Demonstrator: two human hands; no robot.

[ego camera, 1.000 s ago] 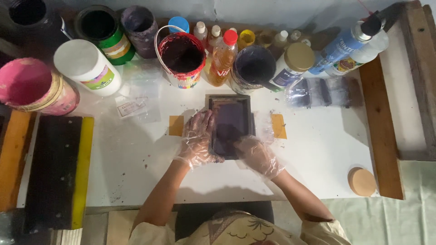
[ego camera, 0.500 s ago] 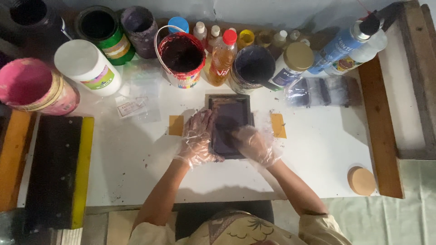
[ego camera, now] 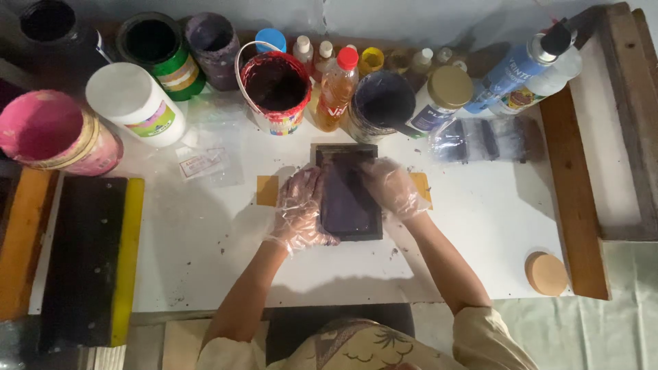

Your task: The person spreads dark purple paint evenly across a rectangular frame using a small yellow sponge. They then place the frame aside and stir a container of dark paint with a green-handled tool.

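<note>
A small dark-framed screen [ego camera: 347,194], its mesh stained purple, lies mid-desk [ego camera: 205,240]. The gloved left hand [ego camera: 299,209] presses flat on its 9 o'clock edge; the gloved right hand [ego camera: 392,186] curls over its 2 o'clock corner. At 12 o'clock, a red-smeared bucket [ego camera: 276,85] and a dark ink tub [ego camera: 382,101] stand open.

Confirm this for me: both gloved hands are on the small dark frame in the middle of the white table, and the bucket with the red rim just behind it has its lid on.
Not quite. The head view shows the red-rimmed bucket open, with dark contents visible inside and no lid on it. The rest holds: the gloved left hand and right hand are on the small dark frame on the white table.
</note>
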